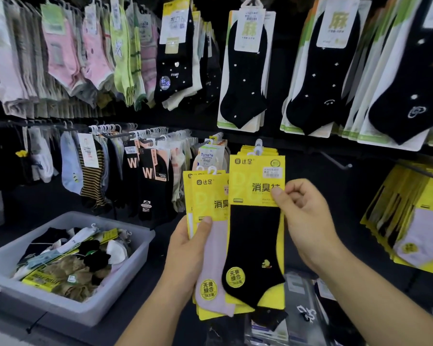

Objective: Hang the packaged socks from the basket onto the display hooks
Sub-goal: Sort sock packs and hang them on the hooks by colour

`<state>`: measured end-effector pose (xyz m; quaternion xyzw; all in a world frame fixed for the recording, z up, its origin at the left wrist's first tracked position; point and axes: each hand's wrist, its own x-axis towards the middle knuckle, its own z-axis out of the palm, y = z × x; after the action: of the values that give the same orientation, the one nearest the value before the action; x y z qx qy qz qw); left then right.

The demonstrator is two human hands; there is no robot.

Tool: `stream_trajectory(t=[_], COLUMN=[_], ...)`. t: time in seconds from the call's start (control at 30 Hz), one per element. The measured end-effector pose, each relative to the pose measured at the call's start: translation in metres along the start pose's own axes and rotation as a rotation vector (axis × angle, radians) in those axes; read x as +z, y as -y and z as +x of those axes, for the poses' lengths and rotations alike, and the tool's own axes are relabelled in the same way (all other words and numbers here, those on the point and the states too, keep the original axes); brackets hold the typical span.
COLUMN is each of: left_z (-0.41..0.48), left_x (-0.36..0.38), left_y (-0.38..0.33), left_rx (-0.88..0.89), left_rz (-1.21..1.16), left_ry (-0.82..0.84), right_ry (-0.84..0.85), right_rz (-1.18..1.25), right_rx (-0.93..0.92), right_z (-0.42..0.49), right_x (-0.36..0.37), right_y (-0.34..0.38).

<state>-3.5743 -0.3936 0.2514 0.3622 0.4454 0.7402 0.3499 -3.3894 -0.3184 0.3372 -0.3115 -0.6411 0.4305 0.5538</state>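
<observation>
My left hand (185,255) grips a small stack of yellow-carded sock packs (211,248), the front one holding a pale pink sock. My right hand (308,221) pinches the right edge of a yellow pack with a black sock (254,236), which hangs by its white hanger (258,147) in front of several like packs on a display hook. The grey basket (125,278) sits at the lower left with several loose sock packs inside. An empty hook (336,161) juts out to the right of the black-sock pack.
Rows of hung socks fill the wall: pastel pairs at upper left, black ankle socks (245,71) at upper right, striped and black pairs at middle left. More yellow packs (415,221) hang at the right. Packaged goods lie below my hands.
</observation>
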Motion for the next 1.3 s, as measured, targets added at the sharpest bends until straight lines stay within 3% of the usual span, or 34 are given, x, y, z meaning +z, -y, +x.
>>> stream_trajectory(t=[0.1, 0.37, 0.93, 1.3], left_z=[0.000, -0.006, -0.009, -0.009], left_x=[-0.004, -0.002, -0.002, -0.005], left_y=[0.001, -0.003, -0.003, -0.003], left_rx=[-0.007, 0.020, 0.051, 0.027], left_rz=[0.017, 0.094, 0.110, 0.115], left_ry=[-0.013, -0.003, 0.055, 0.071], right_ry=[-0.059, -0.076, -0.091, -0.002], right_rz=[0.043, 0.095, -0.044, -0.061], right_rx=[-0.040, 0.114, 0.042, 0.079], right_z=[0.002, 0.001, 0.012, 0.022], right_x=[-0.003, -0.006, -0.007, -0.027], right_y=[0.015, 0.024, 0.032, 0.026])
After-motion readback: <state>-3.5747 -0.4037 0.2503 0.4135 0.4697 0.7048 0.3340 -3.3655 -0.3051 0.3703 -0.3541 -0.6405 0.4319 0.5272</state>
